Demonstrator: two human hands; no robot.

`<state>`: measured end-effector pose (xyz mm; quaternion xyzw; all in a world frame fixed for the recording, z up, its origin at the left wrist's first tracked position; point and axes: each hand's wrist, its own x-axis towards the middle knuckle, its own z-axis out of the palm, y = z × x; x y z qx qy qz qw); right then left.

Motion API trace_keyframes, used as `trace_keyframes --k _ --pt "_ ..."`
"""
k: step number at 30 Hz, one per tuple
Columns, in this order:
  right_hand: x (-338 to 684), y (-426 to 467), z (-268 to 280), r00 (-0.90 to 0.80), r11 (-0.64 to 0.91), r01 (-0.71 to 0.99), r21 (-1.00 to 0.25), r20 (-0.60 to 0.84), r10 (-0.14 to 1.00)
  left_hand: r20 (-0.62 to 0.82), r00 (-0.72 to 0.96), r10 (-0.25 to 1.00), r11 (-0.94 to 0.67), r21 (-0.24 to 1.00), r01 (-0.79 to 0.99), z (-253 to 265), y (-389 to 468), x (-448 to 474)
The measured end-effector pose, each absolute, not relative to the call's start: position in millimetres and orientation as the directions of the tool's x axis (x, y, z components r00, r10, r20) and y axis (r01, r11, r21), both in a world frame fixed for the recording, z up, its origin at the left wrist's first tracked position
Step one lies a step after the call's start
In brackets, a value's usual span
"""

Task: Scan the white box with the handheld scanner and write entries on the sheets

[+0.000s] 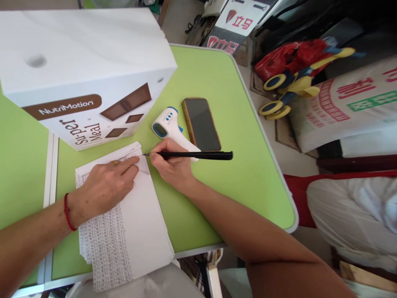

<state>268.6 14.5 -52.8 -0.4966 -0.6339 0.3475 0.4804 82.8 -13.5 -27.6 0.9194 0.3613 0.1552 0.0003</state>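
My right hand (172, 163) grips a black pen (195, 155), whose tip touches or nearly touches the upper right edge of a stack of white paper (145, 223). Across the upper part of that paper lies my left hand (108, 186), palm down, its forefinger stretched out close to the pen tip. Dense rows of small handwriting fill the left part of the sheets, while the right part is blank. A white and blue infrared thermometer (169, 126) lies just beyond my right hand. Behind it rests a dark-screened phone (201, 124) in a brown case.
A large white NutriMotion box (93, 54) stands at the back left of the green table (242, 174). The table's rounded right edge borders the floor. Past it are a printed sack (347, 103), a blue and yellow wheeled object (288, 89) and a red bag (279, 60).
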Motion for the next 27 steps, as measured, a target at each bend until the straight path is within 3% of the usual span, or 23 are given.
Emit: trace_keyframes --k 22,27 --pt "268.6 13.9 -50.5 -0.075 0.262 0.326 -0.908 0.252 0.965 0.283 0.691 0.665 -0.738 0.105 0.667 -27.0 -13.6 83.6" --pt "269.8 13.7 -50.7 -0.018 0.258 0.300 -0.918 0.265 0.964 0.282 0.687 0.670 -0.734 0.116 0.669 -27.6 -13.6 83.1"
